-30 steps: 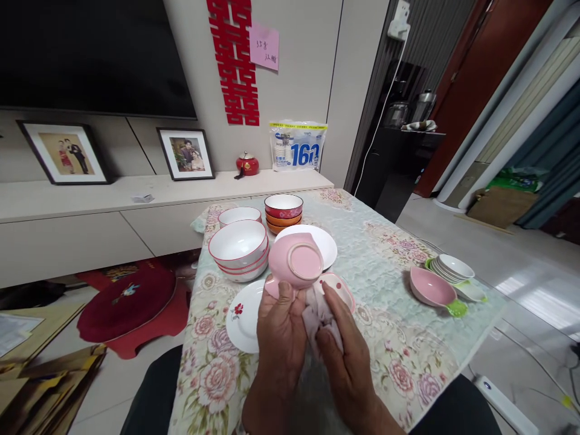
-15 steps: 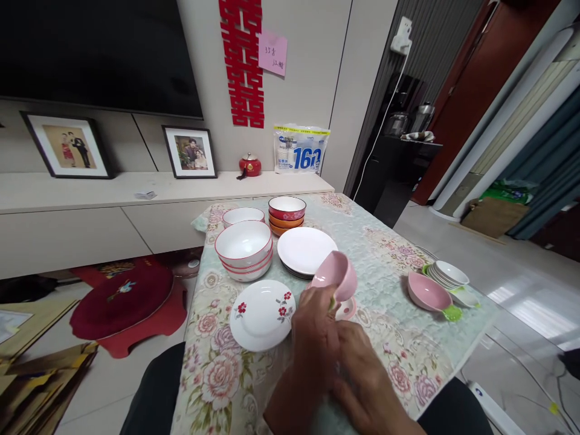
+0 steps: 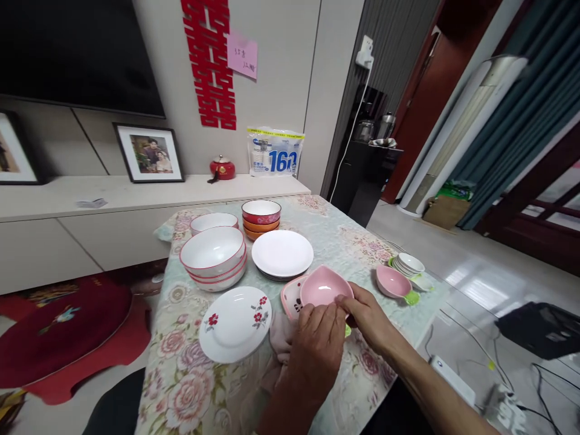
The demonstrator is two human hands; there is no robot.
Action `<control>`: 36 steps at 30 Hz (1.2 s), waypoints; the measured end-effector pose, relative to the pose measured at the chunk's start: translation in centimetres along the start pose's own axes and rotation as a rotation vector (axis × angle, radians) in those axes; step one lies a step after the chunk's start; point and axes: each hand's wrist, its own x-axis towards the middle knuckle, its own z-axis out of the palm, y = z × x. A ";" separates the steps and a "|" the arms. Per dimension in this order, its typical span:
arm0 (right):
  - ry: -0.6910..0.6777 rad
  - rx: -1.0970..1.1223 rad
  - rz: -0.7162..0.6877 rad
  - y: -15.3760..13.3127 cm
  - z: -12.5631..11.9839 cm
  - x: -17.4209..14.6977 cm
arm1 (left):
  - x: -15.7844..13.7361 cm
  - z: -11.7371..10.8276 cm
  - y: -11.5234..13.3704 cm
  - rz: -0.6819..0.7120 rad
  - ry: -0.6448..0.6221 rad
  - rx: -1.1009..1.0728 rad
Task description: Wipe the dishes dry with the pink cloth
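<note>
A pink leaf-shaped bowl (image 3: pixel 324 285) with a green handle tip faces up between my hands, over a pink-rimmed plate (image 3: pixel 290 299) with dark printing. My right hand (image 3: pixel 369 314) is closed on the bowl's right side, thumb over the rim. Across the near rim, my left hand (image 3: pixel 319 341) has its fingers bent and close together. A greyish-pink cloth (image 3: pixel 281 339) bunches out from beneath that hand; the fingers' exact hold is hidden. To the left lies a white plate with red flowers (image 3: pixel 235 324).
White bowls with red rims (image 3: pixel 212 254) are stacked at the left. Behind stand red and orange bowls (image 3: pixel 261 219) and stacked white plates (image 3: pixel 283 254). Near the table's right edge are another pink bowl (image 3: pixel 392 281) and small white bowls (image 3: pixel 410 264).
The pink bowl has gone from tilted to facing up. My right hand has moved up to its right side, and the cloth now shows beside my left hand. The view has turned right.
</note>
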 end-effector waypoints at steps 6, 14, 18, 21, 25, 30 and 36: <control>0.084 -0.203 -0.008 1.2 -5.2 2.4 | -0.5 0.1 0.9 0.026 -0.049 -0.045; 0.224 -0.581 0.129 2.6 -17.9 5.5 | -1.1 1.0 0.6 -0.100 -0.048 -0.122; 0.271 -0.796 0.166 3.3 -20.9 6.5 | -1.1 1.0 0.4 -0.104 -0.082 -0.114; 0.286 -0.926 0.196 4.0 -21.5 7.0 | -1.1 0.9 0.3 -0.093 -0.106 -0.095; 0.276 -1.055 0.244 5.0 -21.6 7.6 | -1.1 0.8 0.3 -0.078 -0.128 -0.079; 0.223 -1.152 0.351 6.0 -21.5 8.4 | -0.9 0.8 0.3 -0.062 -0.135 -0.078; 0.225 -1.198 0.389 6.2 -21.3 8.4 | -1.0 0.8 0.4 -0.063 -0.140 -0.078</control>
